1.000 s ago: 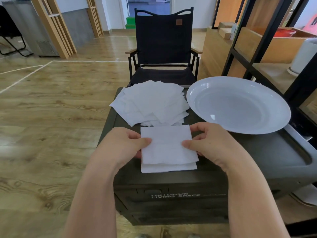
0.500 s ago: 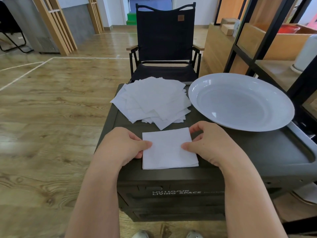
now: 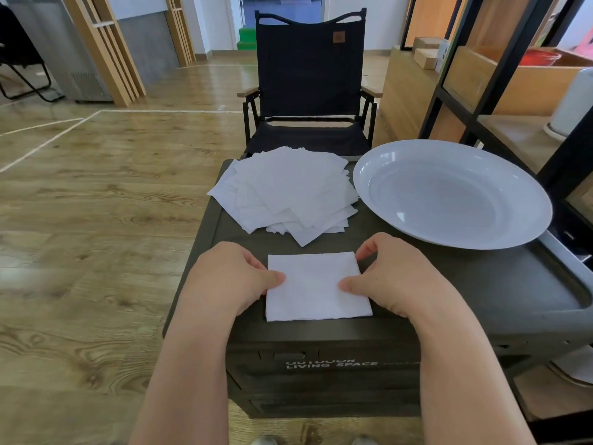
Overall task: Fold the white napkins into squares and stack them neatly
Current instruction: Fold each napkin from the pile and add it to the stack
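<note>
- While your left hand [image 3: 229, 277] and right hand [image 3: 390, 277] flank it, the folded napkin [image 3: 316, 285] lies flat as a square on the near part of the dark storage box [image 3: 465, 290], close to its front edge.
- Your left thumb presses down on the napkin's left side, with the fingers curled at its left edge — a light pinch on the paper.
- Your right thumb rests on the right side, and the index finger curls round the far right corner, so this hand pinches the napkin too.
- Just beyond it sits the loose pile of unfolded napkins [image 3: 288, 191], fanned unevenly on the far left of the lid and apart from the folded one.
- To the right of that pile rests a white plate [image 3: 452, 192] — its rim overhangs the lid's right side.
- Behind the box stands a black folding chair [image 3: 309, 78] on the wooden floor [image 3: 96, 203].
</note>
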`<state>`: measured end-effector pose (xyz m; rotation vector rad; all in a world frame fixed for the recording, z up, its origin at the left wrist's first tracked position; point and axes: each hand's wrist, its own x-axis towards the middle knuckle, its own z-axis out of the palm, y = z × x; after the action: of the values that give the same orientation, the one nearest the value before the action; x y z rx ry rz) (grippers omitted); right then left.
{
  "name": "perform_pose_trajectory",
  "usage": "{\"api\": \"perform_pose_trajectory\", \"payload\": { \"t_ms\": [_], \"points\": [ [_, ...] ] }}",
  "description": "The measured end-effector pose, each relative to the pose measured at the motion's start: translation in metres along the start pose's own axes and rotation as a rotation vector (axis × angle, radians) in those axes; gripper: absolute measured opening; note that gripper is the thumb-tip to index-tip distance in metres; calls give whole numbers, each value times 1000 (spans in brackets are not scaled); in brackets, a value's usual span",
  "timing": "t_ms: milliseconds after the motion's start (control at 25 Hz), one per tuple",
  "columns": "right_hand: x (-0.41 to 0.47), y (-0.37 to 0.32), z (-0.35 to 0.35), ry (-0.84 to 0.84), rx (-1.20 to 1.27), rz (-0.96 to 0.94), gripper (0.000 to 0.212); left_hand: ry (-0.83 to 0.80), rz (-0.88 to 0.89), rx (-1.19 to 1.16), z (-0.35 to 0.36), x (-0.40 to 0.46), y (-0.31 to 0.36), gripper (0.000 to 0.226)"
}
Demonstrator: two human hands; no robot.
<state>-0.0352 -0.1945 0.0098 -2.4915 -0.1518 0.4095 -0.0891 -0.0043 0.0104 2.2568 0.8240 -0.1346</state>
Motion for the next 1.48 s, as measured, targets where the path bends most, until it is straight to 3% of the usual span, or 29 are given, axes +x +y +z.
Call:
{"api": "perform_pose_trajectory", "payload": {
  "t_ms": [320, 520, 560, 720, 840, 960, 1160, 1240, 1320, 1400, 1480],
  "points": [
    [-2, 1, -2, 13, -44, 33, 38, 92, 18, 153, 0, -2, 6, 30],
    [-3, -4, -7, 114, 131, -22, 28, 440, 317, 88, -5, 30, 28, 19],
    [-2, -4, -7, 140, 162, -35, 27, 434, 391, 85, -4, 43, 37, 15],
    [1, -4, -5, 139, 197, -66, 24, 239, 523, 278, 6, 80, 50, 44],
    [4, -2, -4, 149, 208, -83, 24, 372, 592, 290, 8, 88, 41, 25],
    [4, 0, -4, 172, 251, -98, 23, 533, 612, 254, 6, 79, 43, 24],
    [3, 0, -7, 259, 321, -139, 18, 567, 705, 155, -10, 47, 46, 23],
    [3, 0, -8, 290, 393, -218, 26, 642, 805, 131, -16, 27, 45, 15],
    [3, -5, -6, 281, 408, -343, 51, 622, 915, 152, -19, 9, 41, 11],
    [3, -12, -1, 260, 438, -401, 79, 477, 968, 128, -23, -7, 35, 13],
    [4, -12, 1, 235, 483, -414, 82, 316, 918, 30, -25, -20, 29, 17]
  ]
}}
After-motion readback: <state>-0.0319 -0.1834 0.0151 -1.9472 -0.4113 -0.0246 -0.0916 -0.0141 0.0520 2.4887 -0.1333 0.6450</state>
